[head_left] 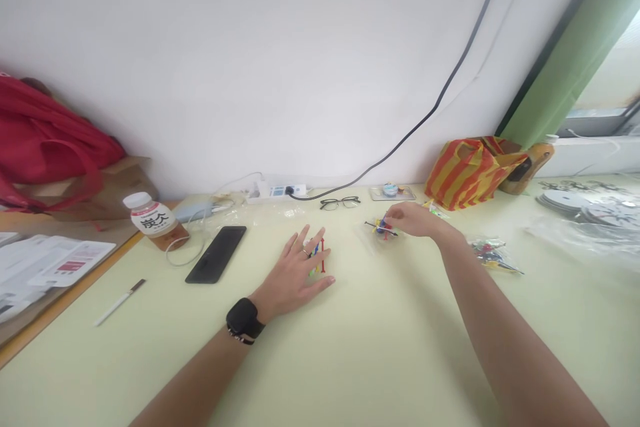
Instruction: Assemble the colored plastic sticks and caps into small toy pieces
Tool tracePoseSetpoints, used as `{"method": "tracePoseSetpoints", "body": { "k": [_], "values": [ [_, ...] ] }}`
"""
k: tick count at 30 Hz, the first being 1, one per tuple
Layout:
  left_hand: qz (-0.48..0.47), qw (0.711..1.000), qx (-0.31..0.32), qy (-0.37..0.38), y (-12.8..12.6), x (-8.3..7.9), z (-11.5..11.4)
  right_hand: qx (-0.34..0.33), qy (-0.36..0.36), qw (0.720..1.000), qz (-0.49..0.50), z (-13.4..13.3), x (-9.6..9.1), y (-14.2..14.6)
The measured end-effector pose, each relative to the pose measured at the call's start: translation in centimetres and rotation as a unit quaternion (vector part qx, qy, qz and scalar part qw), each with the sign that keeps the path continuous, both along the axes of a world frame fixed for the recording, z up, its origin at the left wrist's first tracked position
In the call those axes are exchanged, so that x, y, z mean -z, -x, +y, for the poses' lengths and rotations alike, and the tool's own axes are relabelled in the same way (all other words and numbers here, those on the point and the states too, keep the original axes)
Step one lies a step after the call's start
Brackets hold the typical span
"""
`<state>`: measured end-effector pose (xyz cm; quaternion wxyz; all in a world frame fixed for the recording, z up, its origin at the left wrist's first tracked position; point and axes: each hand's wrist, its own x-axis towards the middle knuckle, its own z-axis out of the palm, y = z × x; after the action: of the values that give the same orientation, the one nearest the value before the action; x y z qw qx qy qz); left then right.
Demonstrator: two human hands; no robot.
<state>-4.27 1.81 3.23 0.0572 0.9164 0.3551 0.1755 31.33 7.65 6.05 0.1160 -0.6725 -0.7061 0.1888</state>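
Observation:
My left hand (pixel 298 271) lies palm down on the table with its fingers spread. Beneath its fingers are small coloured plastic pieces, partly hidden, with a red rod-shaped piece (pixel 323 255) showing upright beside the fingertips. My right hand (pixel 411 219) reaches to a little pile of coloured plastic pieces (pixel 383 227) on a clear bag. Its thumb and fingers are pinched together at a blue piece in that pile. To the right of the pile, under my right forearm's side, lies another clear bag of coloured pieces (pixel 493 255).
A black phone (pixel 216 255), a bottle (pixel 156 221) and a white pen-like stick (pixel 120 302) lie to the left. Glasses (pixel 341 203), a power strip (pixel 277 193) and a small clear tray (pixel 393 193) line the wall. A striped bag (pixel 467 173) and stacked white discs (pixel 570 203) stand right.

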Motion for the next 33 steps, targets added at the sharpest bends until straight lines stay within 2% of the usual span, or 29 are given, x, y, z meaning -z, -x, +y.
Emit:
{"method": "tracePoseSetpoints", "body": {
  "k": [3,9,13,17,22,33],
  "values": [
    [0.009,1.000,0.018,0.004,-0.4,-0.1,-0.3,0.036,-0.001,0.999,-0.016,0.4,0.8,0.5],
    [0.003,1.000,0.022,0.005,-0.7,-0.6,-0.4,0.041,0.012,0.999,-0.021,0.9,2.2,0.7],
    [-0.004,1.000,0.024,0.009,-0.7,-0.6,-0.4,0.037,0.011,0.999,-0.014,0.7,2.1,0.7],
    [0.004,0.999,0.037,0.020,-0.7,-0.6,-0.4,0.018,0.041,0.999,0.031,0.2,1.9,1.0],
    [0.006,1.000,0.014,0.005,-0.5,-0.5,-0.3,0.009,0.073,0.996,0.058,0.0,1.6,1.2],
    [0.008,1.000,-0.014,-0.024,-0.4,0.1,0.0,0.016,0.060,0.996,0.058,0.0,1.0,1.1]
  ]
}}
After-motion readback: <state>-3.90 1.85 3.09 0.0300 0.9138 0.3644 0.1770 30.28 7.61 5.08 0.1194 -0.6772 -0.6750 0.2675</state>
